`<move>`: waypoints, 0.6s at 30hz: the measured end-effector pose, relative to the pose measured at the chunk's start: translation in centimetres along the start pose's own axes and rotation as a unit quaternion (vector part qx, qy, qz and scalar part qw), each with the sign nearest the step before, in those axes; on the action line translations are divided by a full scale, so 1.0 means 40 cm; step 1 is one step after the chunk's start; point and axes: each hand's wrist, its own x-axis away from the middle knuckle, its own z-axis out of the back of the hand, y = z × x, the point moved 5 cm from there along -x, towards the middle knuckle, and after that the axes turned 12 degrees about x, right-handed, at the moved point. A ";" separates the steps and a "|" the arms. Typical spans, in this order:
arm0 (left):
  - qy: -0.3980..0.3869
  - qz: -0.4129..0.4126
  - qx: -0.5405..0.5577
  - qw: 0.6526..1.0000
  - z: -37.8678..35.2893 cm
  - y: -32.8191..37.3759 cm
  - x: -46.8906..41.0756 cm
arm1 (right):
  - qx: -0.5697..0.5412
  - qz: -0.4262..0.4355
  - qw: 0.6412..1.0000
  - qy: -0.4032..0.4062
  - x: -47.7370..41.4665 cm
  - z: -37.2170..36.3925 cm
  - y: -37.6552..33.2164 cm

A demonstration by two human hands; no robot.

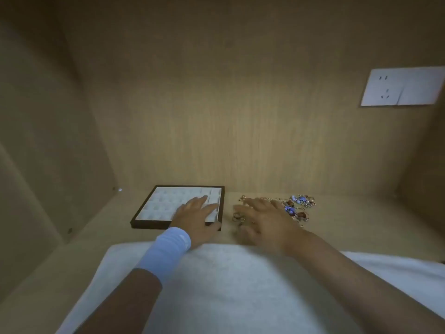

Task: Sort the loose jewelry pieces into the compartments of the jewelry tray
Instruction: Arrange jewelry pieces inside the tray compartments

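Observation:
A square jewelry tray (154, 208) with a dark frame and a white grid of small compartments lies on the wooden shelf. My left hand (197, 218), with a light blue wristband, rests flat on the tray's right front part, fingers straight. To the right lies a pile of loose jewelry (298, 206): blue and brown beaded pieces and gold chains. My right hand (262, 222) hovers over the pile's left side with fingers spread. A few gold rings (237, 216) show beneath its fingers. Whether the fingers touch them I cannot tell.
The shelf sits in a wooden alcove with a back wall (240, 128) and side walls close by. A white wall socket (399, 86) is on the back wall at upper right. A white cloth (228, 285) covers the near part of the shelf under my forearms.

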 end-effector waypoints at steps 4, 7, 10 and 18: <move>-0.055 0.058 -0.039 0.996 -0.035 -0.057 -0.005 | -0.003 0.050 0.999 -0.021 -0.049 -0.037 -0.076; -0.056 0.051 -0.015 0.997 -0.056 -0.072 -0.026 | -0.039 0.070 0.997 -0.013 -0.092 -0.071 -0.101; -0.038 0.025 -0.013 0.999 -0.072 -0.075 -0.041 | -0.060 0.096 0.993 0.018 -0.115 -0.089 -0.100; -0.033 -0.003 -0.011 0.999 -0.088 -0.034 -0.067 | -0.103 0.096 0.988 0.070 -0.160 -0.085 -0.016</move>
